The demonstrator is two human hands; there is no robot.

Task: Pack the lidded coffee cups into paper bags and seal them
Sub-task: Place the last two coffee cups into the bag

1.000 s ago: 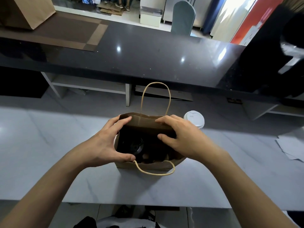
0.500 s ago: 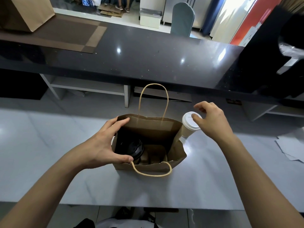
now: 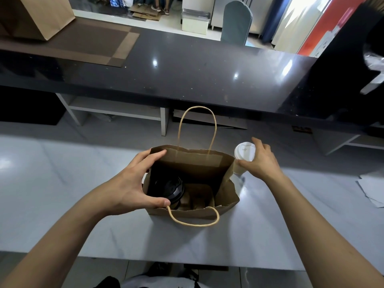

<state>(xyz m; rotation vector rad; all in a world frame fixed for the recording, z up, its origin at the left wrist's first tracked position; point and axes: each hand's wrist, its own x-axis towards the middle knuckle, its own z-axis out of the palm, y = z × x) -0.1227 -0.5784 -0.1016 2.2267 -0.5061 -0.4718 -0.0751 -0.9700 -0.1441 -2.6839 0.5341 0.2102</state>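
A brown paper bag with twine handles stands open on the pale marble counter. Inside it, on the left, sits a cup with a black lid in a cardboard carrier; the slot to its right holds nothing. My left hand grips the bag's left rim, thumb at the near edge and fingers at the far edge. Just right of the bag stands a paper cup with a white lid. My right hand curls round that cup, thumb in front and fingers behind.
Loose white paper sheets lie at the counter's right edge. Behind runs a raised dark counter bearing a brown mat and a larger paper bag at far left. A dark machine stands at far right.
My right hand left the bag's right rim, moved right and closed round the white-lidded cup. The bag's mouth stands wider open. My left hand kept its hold.
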